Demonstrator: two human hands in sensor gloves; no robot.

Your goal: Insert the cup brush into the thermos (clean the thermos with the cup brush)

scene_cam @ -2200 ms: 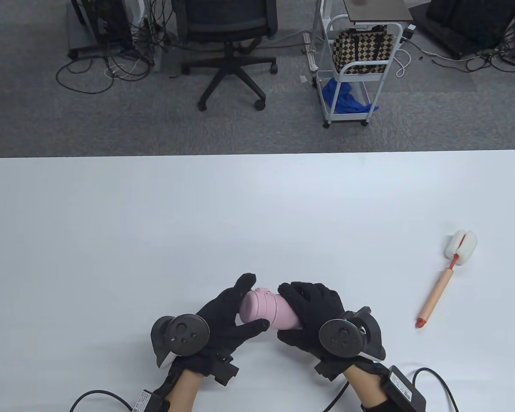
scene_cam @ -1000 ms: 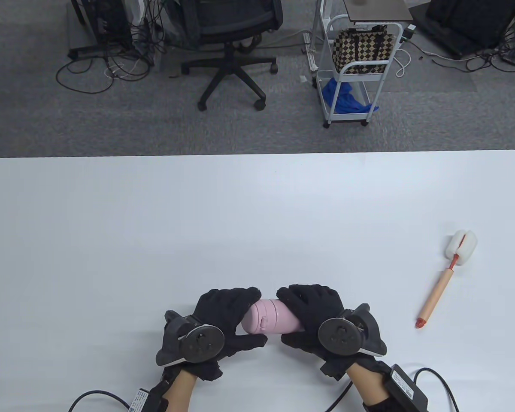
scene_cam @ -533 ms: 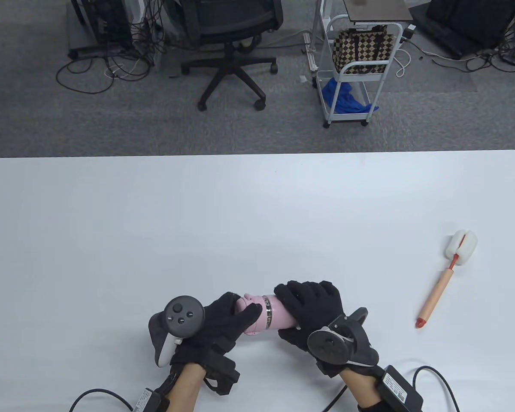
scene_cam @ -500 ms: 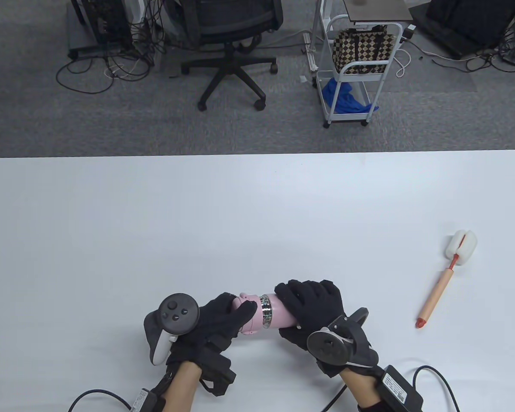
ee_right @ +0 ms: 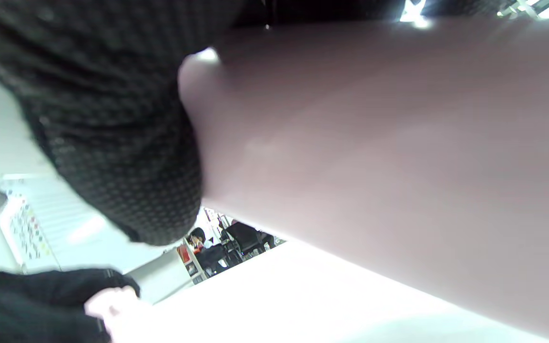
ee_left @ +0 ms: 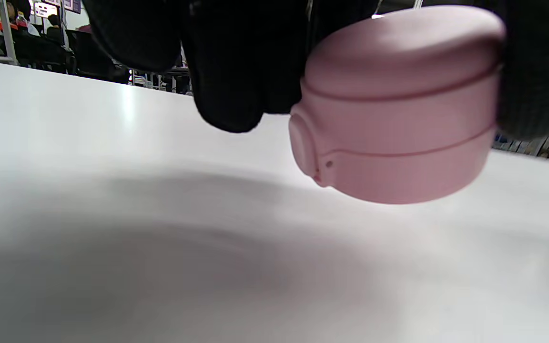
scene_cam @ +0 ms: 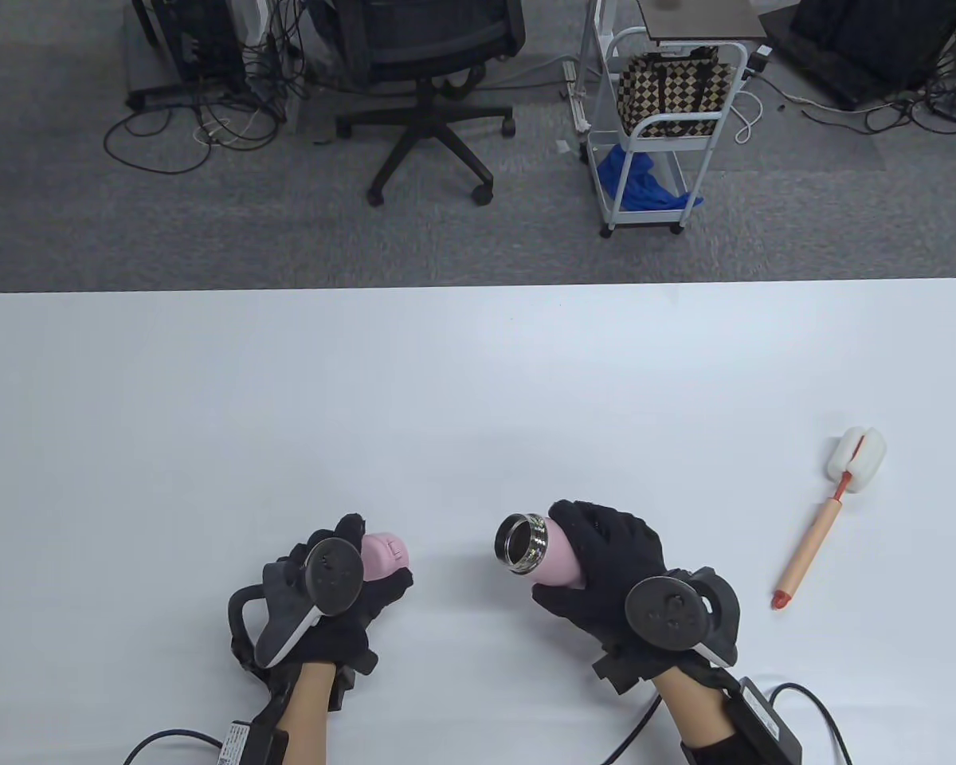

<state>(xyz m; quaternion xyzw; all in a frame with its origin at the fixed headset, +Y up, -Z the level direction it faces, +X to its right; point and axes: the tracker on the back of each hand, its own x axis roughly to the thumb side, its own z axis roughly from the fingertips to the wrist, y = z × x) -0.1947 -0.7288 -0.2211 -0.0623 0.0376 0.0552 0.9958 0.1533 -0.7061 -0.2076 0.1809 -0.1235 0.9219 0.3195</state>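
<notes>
I have the pink thermos [scene_cam: 554, 562] in my right hand [scene_cam: 613, 570], low on the white worktop [scene_cam: 478, 382] at about 5 o'clock. My right grip is wrapped tight around its body. It is tipped, and its open shiny mouth points toward 10 o'clock. In the right wrist view the pink side of the thermos [ee_right: 398, 157] fills most of what I see, with my black glove pressed on it.

My left hand [scene_cam: 338, 594] is at about 7 o'clock. That grip is pinched on the pink lid [scene_cam: 385, 555]. In the left wrist view my fingers [ee_left: 236, 62] hold the lid [ee_left: 398, 109] from above, and it hangs just over the worktop. The lid and the thermos are apart, with bare worktop between them.

The brush [scene_cam: 828, 514] lies flat at about 4 o'clock, well apart from my right hand. Its white soft head points to 1 o'clock and its red tip points to 7 o'clock. Nothing lies between my right hand and the brush.

Past the far edge of the worktop, at 12 o'clock, stands a black chair [scene_cam: 426, 88] on the grey floor. At 1 o'clock there is a white cart [scene_cam: 661, 127] with a checked bag [scene_cam: 669, 92] and a blue cloth [scene_cam: 637, 179] in it. Black wires [scene_cam: 183, 127] lie on the floor at 11 o'clock.
</notes>
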